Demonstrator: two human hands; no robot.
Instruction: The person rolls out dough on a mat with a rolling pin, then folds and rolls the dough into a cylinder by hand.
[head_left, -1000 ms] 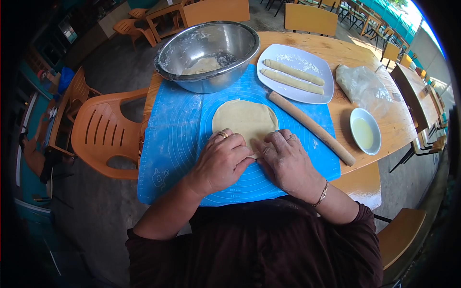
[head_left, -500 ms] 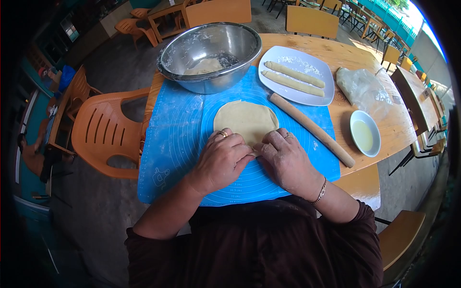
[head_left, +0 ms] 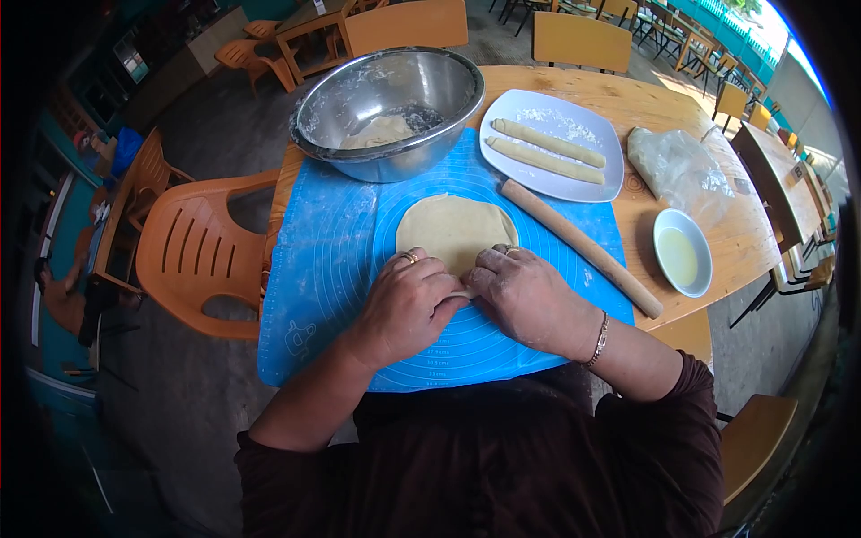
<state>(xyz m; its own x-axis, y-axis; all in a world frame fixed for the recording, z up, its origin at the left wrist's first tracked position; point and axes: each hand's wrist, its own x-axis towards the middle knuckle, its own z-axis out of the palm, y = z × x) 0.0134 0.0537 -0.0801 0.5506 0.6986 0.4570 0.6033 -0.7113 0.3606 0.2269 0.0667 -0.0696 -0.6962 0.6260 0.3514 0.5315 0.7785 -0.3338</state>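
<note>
A flat sheet of dough point(head_left: 456, 226) lies on the blue silicone mat point(head_left: 327, 242), its near edge gathered between my hands. My left hand point(head_left: 414, 300) pinches that edge from the left, thumb and fingers closed on it. From the right, my right hand point(head_left: 529, 291) grips the same edge with curled fingers, flour on its skin. The fingertips of both hands almost meet and partly hide the edge. To the right of the dough, a wooden rolling pin point(head_left: 583, 249) rests slantwise across the mat.
A steel bowl point(head_left: 387, 112) with more dough stands at the back left. Beside it, a white plate point(head_left: 552, 184) carries two dough rolls point(head_left: 549, 143). Farther right are a plastic bag point(head_left: 677, 166) and a small bowl of pale liquid point(head_left: 682, 253). An orange chair point(head_left: 202, 255) stands left.
Both hands keep hold of the near edge of the dough; the right hand has shifted slightly inward and its fingers have curled. The whole view has tilted a little.
</note>
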